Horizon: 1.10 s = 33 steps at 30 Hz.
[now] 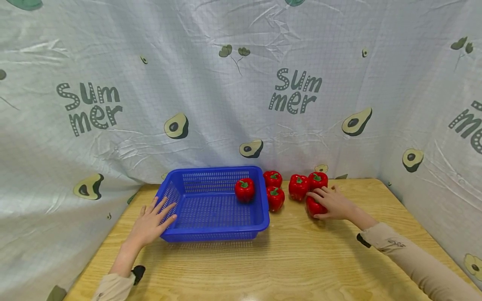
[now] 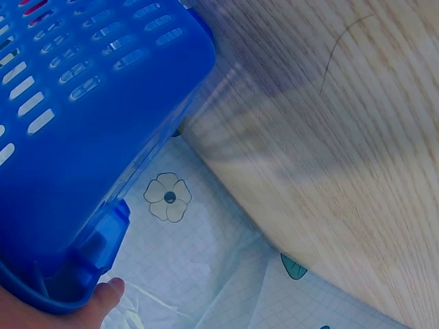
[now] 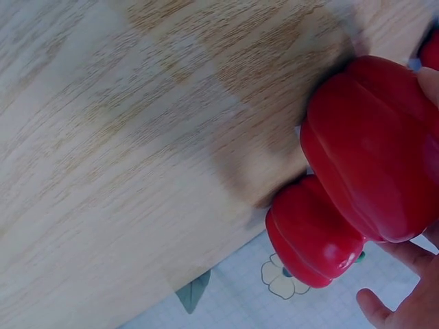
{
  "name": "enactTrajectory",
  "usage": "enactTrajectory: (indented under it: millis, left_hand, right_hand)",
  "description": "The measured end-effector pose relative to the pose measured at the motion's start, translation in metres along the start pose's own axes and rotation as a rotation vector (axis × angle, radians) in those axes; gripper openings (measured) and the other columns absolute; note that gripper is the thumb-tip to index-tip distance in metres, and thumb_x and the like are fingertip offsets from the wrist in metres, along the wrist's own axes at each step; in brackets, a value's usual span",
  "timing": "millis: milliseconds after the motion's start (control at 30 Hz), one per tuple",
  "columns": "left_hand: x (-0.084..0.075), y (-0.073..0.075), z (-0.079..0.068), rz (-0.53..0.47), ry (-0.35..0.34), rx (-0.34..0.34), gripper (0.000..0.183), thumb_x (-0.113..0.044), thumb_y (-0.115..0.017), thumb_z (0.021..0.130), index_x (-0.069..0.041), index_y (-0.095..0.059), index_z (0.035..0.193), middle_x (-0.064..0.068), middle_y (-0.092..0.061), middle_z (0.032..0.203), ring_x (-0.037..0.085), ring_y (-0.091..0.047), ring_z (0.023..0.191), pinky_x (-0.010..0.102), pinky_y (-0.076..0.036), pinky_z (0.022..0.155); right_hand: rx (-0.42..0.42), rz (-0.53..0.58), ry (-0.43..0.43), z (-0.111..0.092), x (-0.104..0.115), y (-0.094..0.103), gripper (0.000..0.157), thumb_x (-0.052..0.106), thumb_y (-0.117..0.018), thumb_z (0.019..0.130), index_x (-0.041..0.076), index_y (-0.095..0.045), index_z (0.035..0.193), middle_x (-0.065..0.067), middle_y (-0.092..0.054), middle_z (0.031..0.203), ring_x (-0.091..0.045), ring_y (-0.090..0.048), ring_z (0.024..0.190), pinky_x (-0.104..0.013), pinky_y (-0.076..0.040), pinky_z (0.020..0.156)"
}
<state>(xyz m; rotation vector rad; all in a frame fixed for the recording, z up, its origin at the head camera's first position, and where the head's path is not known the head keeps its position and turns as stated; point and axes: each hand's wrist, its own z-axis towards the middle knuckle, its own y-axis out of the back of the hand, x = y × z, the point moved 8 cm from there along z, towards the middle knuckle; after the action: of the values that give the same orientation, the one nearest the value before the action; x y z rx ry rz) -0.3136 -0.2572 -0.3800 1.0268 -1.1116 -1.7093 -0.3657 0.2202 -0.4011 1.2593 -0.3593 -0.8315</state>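
A blue plastic basket [image 1: 216, 230] with slotted walls stands on the table, one red bell pepper [image 1: 244, 190] inside at its right end. My left hand [image 1: 149, 223] rests on the basket's left rim, fingers spread and fairly straight. In the left wrist view, a finger [image 2: 106, 298] shows by the rim's corner. My right hand [image 1: 336, 205] grips a red bell pepper [image 3: 370, 151] from above, thumb and fingers around its sides. Right behind that one are two more bell peppers [image 1: 299, 187] [image 1: 318, 179].
Two bell peppers [image 1: 273, 179] [image 1: 275, 199] lie against the basket's right outer wall. Behind the wooden table [image 1: 301, 259] hangs a pale curtain [image 1: 211, 104] printed with avocados and lettering; it also runs along both sides.
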Motion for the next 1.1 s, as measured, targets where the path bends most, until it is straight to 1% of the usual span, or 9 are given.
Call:
enactTrajectory:
  millis: [67, 100, 200, 300, 467, 700, 867, 1033, 1100]
  left_hand:
    - [-0.001, 0.001, 0.0, -0.003, -0.008, -0.02, 0.058, -0.054, -0.036, 0.089, -0.014, -0.047, 0.13, 0.024, -0.036, 0.137, 0.043, -0.019, 0.132, 0.065, -0.015, 0.099]
    - [-0.001, 0.001, 0.0, -0.005, -0.005, -0.017, 0.059, -0.054, -0.036, 0.089, -0.014, -0.047, 0.13, 0.024, -0.036, 0.138, 0.043, -0.019, 0.132, 0.065, -0.015, 0.099]
    - [-0.002, 0.001, 0.0, 0.008, 0.008, 0.013, 0.057, -0.052, -0.037, 0.09, -0.012, -0.047, 0.131, 0.024, -0.034, 0.139, 0.044, -0.019, 0.132, 0.065, -0.015, 0.1]
    - [-0.001, 0.0, 0.001, 0.03, 0.025, 0.049, 0.056, -0.05, -0.038, 0.09, -0.013, -0.045, 0.132, 0.023, -0.032, 0.141, 0.044, -0.018, 0.132, 0.065, -0.014, 0.101]
    - [0.0, -0.002, 0.002, 0.044, 0.026, 0.061, 0.056, -0.049, -0.039, 0.09, -0.012, -0.045, 0.132, 0.024, -0.032, 0.141, 0.044, -0.019, 0.132, 0.065, -0.015, 0.101]
    - [0.001, -0.002, 0.002, 0.038, 0.028, 0.052, 0.056, -0.049, -0.038, 0.091, -0.012, -0.044, 0.132, 0.023, -0.031, 0.141, 0.044, -0.017, 0.132, 0.065, -0.014, 0.101]
    - [0.001, -0.002, 0.001, 0.037, 0.031, 0.056, 0.057, -0.049, -0.039, 0.09, -0.012, -0.044, 0.133, 0.023, -0.031, 0.141, 0.044, -0.017, 0.132, 0.065, -0.013, 0.101]
    - [0.002, -0.002, 0.002, 0.041, 0.035, 0.059, 0.056, -0.049, -0.039, 0.091, -0.012, -0.043, 0.133, 0.022, -0.031, 0.142, 0.044, -0.017, 0.133, 0.065, -0.013, 0.102]
    - [0.001, -0.002, 0.002, 0.042, 0.037, 0.062, 0.056, -0.049, -0.038, 0.091, -0.013, -0.043, 0.133, 0.022, -0.03, 0.142, 0.043, -0.016, 0.133, 0.064, -0.013, 0.102]
  right_hand:
    - [0.005, 0.009, -0.005, 0.0, 0.0, 0.0, 0.067, 0.043, -0.073, 0.066, 0.008, -0.053, 0.119, -0.009, -0.057, 0.107, -0.026, -0.049, 0.096, -0.053, -0.034, 0.07]
    - [0.009, 0.009, -0.009, -0.001, -0.001, -0.001, 0.067, 0.044, -0.073, 0.066, 0.008, -0.053, 0.119, -0.009, -0.057, 0.107, -0.026, -0.049, 0.096, -0.054, -0.034, 0.07]
    - [0.031, 0.024, -0.028, -0.001, -0.002, -0.003, 0.067, 0.045, -0.072, 0.067, 0.008, -0.054, 0.12, -0.009, -0.057, 0.108, -0.026, -0.048, 0.098, -0.057, -0.034, 0.073]
    - [0.052, 0.024, -0.042, -0.001, -0.003, -0.005, 0.067, 0.047, -0.071, 0.068, 0.01, -0.053, 0.121, -0.008, -0.056, 0.109, -0.026, -0.048, 0.1, -0.059, -0.034, 0.077]
    - [0.066, 0.016, -0.048, -0.001, -0.002, -0.005, 0.066, 0.049, -0.069, 0.069, 0.012, -0.053, 0.121, -0.008, -0.056, 0.11, -0.026, -0.047, 0.101, -0.059, -0.034, 0.079]
    - [0.056, 0.015, -0.051, -0.001, -0.002, -0.002, 0.064, 0.047, -0.07, 0.069, 0.012, -0.054, 0.12, -0.008, -0.056, 0.109, -0.026, -0.048, 0.1, -0.06, -0.034, 0.079]
    - [0.027, 0.039, -0.049, -0.001, -0.002, 0.003, 0.065, 0.046, -0.071, 0.068, 0.011, -0.055, 0.12, -0.008, -0.056, 0.108, -0.026, -0.047, 0.101, -0.06, -0.033, 0.078]
    - [-0.007, 0.024, -0.037, 0.001, 0.0, 0.007, 0.066, 0.047, -0.072, 0.066, 0.01, -0.056, 0.118, -0.008, -0.057, 0.107, -0.026, -0.047, 0.1, -0.058, -0.032, 0.079]
    - [-0.007, 0.022, -0.038, 0.002, 0.001, 0.009, 0.066, 0.047, -0.072, 0.067, 0.01, -0.055, 0.119, -0.009, -0.057, 0.108, -0.027, -0.047, 0.101, -0.058, -0.032, 0.08]
